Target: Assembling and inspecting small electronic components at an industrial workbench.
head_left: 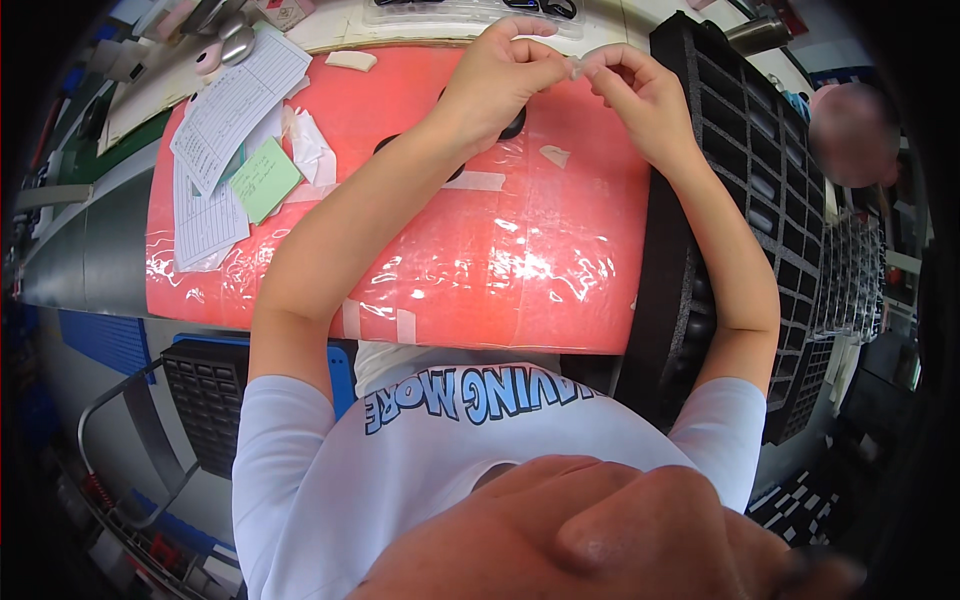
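Above the far part of the pink mat point(560, 250), my left hand point(500, 82) and my right hand point(643, 102) meet fingertip to fingertip. Between them is a small translucent whitish piece point(577, 68), pinched by both; its exact kind is too small to make out. Black curved parts point(515, 126) lie on the mat below my left hand, partly hidden by my wrist and forearm. A small torn pale scrap point(555, 155) rests on the mat between my forearms.
A black divided foam tray point(745, 130) holding dark items stands along the mat's right side. At left lie printed sheets point(235, 105), a green note point(266, 180) and crumpled white tissue point(312, 150). A clear tray point(470, 12) with black parts sits at the back. Another person point(855, 135) is at far right.
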A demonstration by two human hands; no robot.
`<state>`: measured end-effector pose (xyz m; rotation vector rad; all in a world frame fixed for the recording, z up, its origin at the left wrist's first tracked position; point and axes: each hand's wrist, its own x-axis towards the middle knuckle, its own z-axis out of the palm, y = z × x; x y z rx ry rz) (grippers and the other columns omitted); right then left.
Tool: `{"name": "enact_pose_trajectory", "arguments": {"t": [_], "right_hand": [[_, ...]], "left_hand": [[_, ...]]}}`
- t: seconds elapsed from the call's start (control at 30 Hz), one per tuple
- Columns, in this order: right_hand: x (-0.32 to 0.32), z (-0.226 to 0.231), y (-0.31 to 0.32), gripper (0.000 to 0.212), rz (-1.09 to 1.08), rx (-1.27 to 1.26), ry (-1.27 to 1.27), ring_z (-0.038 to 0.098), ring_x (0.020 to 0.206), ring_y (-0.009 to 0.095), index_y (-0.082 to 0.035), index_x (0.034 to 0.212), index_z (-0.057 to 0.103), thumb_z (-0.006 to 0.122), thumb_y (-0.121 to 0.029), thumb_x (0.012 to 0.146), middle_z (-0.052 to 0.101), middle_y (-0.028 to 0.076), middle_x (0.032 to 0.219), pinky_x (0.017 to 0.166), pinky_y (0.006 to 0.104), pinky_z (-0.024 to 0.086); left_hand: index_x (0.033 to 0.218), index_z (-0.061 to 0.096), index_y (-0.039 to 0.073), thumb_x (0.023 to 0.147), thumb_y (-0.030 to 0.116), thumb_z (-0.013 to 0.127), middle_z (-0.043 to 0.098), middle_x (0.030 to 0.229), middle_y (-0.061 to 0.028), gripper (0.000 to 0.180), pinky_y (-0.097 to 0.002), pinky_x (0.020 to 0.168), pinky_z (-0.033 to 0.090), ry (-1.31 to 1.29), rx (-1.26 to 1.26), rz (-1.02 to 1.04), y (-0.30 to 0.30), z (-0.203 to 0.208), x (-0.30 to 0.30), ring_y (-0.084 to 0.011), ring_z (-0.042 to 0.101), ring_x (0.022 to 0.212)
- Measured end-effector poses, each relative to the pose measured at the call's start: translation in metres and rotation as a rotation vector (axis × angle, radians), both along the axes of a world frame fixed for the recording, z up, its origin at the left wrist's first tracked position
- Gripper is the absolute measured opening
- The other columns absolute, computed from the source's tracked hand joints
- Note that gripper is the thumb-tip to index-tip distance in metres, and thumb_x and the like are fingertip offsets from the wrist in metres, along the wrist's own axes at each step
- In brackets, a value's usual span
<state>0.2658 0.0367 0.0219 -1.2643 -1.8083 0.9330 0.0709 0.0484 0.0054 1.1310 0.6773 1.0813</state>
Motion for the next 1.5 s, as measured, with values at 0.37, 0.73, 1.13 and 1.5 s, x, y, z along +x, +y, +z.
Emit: {"name": "enact_pose_trajectory", "arguments": {"t": [0.37,0.73,1.13,1.5], "right_hand": [[-0.001,0.005,0.0,0.019,-0.062,-0.044,0.096,0.053,0.077,0.006,-0.002,0.097,0.063,0.058,-0.02,0.092,0.062,-0.001,0.087,0.07,0.0216,0.044],[-0.005,0.006,-0.002,0.014,-0.053,-0.052,-0.05,0.056,0.078,0.004,-0.001,0.094,0.064,0.065,-0.014,0.088,0.064,-0.001,0.087,0.072,0.0196,0.045],[-0.024,0.016,-0.016,0.012,-0.224,0.399,-0.329,0.059,0.069,0.01,-0.002,0.086,0.064,0.066,-0.012,0.082,0.065,0.004,0.083,0.065,0.0238,0.049],[-0.032,0.021,-0.02,0.01,-0.159,-0.076,0.057,0.05,0.059,0.009,-0.001,0.085,0.06,0.059,-0.011,0.085,0.055,0.001,0.072,0.056,0.0247,0.043]], "left_hand": [[0.122,0.045,-0.006,0.081,0.006,0.068,0.066,0.086,-0.0057,0.049,-0.0216,0.073,0.044,-0.004,0.041,0.043,0.0,-0.003,0.002,-0.0079,0.057,0.081],[0.122,0.047,-0.003,0.077,0.004,0.068,0.063,0.083,-0.0036,0.049,-0.0231,0.071,0.047,0.173,0.198,0.124,0.0,-0.006,0.003,-0.0085,0.057,0.077],[0.114,0.045,-0.003,0.078,-0.001,0.061,0.057,0.082,-0.0027,0.04,-0.0225,0.065,0.045,-0.078,0.074,0.074,-0.002,-0.015,0.012,-0.0102,0.054,0.071],[0.117,0.041,-0.001,0.087,0.002,0.048,0.051,0.088,-0.0066,0.031,-0.0244,0.071,0.043,-0.015,0.092,0.208,0.001,-0.017,0.015,-0.011,0.049,0.076]]}}
